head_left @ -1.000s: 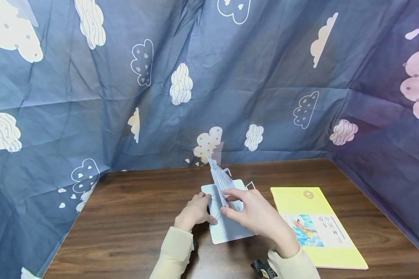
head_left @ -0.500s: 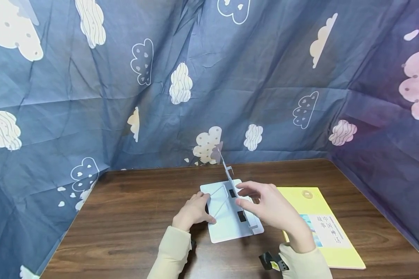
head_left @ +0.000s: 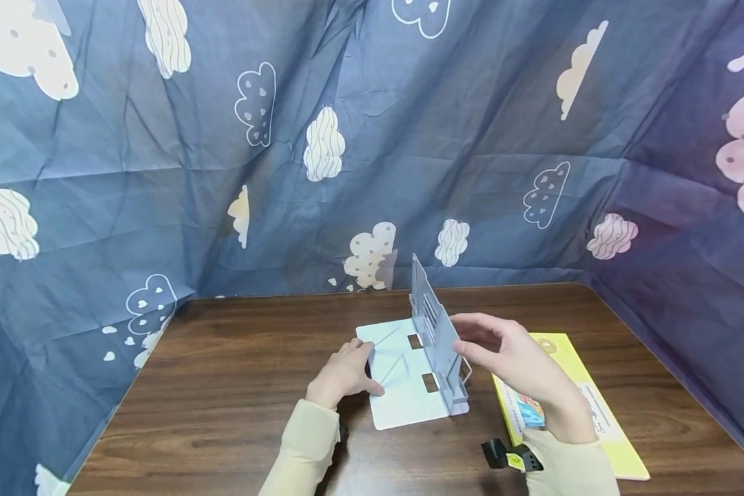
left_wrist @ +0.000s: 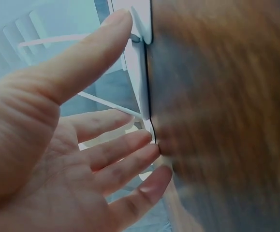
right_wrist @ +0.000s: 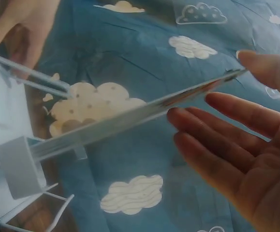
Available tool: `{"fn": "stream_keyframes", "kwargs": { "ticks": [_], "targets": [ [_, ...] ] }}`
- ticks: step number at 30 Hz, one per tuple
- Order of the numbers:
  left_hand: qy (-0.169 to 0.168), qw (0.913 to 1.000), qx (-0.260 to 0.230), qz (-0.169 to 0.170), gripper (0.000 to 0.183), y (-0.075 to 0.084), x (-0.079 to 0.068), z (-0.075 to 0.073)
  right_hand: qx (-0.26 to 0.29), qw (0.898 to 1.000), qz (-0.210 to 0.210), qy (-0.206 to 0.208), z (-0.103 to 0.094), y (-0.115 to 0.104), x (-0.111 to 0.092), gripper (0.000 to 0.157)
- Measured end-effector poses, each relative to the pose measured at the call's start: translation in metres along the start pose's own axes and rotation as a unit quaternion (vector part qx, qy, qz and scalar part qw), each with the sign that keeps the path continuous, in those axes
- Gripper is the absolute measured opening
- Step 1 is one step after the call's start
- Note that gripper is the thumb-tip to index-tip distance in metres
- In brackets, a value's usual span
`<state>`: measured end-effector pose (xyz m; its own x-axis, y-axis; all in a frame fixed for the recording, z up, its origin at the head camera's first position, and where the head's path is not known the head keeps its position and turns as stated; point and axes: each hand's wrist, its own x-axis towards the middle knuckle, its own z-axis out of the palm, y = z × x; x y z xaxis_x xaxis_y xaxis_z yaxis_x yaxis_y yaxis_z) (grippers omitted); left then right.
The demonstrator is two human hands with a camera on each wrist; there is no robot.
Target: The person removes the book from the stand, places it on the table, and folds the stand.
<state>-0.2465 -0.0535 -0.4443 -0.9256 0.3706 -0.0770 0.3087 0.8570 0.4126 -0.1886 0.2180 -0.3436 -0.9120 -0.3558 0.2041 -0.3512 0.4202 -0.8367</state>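
Note:
A pale metal book stand stands on the table, its flat base (head_left: 403, 408) lying down and its slotted back panel (head_left: 432, 324) raised upright. My left hand (head_left: 342, 375) rests at the base's left edge. In the left wrist view, thumb and fingers of that left hand (left_wrist: 81, 130) are spread fairly straight along the edge. My right hand (head_left: 514, 358) pinches the panel's free edge, thumb on the near face and fingers behind. From the right wrist view, the panel (right_wrist: 110, 125) appears edge-on, reaching the right hand's thumb and fingertips (right_wrist: 176, 116).
A yellow book (head_left: 620, 455) with a picture cover lies to the right, partly behind the right forearm. The wooden table (head_left: 223, 399) meets a blue cloud-print curtain (head_left: 316, 227) at the back and sides.
The back panel has swung from leaning over the base to upright, tilting rightward. My right hand has moved right with it. The left hand has stayed at the base's edge.

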Motion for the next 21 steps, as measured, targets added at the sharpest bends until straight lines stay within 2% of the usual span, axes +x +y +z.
{"fn": "stream_keyframes", "kwargs": {
  "ticks": [7,12,21],
  "targets": [
    [0.005,1.0000,0.007,0.000,0.078,0.003,0.000,-0.001,0.035,0.999,-0.001,-0.004,-0.014,0.011,-0.003,0.045],
    [0.004,0.9998,0.021,0.000,0.079,0.003,0.001,0.001,0.042,0.999,-0.013,-0.011,-0.021,0.015,-0.007,0.049],
    [0.002,0.9992,0.038,0.006,0.075,0.004,0.000,0.001,0.030,1.000,0.001,-0.009,-0.028,0.020,-0.011,0.049]
  ]
}}
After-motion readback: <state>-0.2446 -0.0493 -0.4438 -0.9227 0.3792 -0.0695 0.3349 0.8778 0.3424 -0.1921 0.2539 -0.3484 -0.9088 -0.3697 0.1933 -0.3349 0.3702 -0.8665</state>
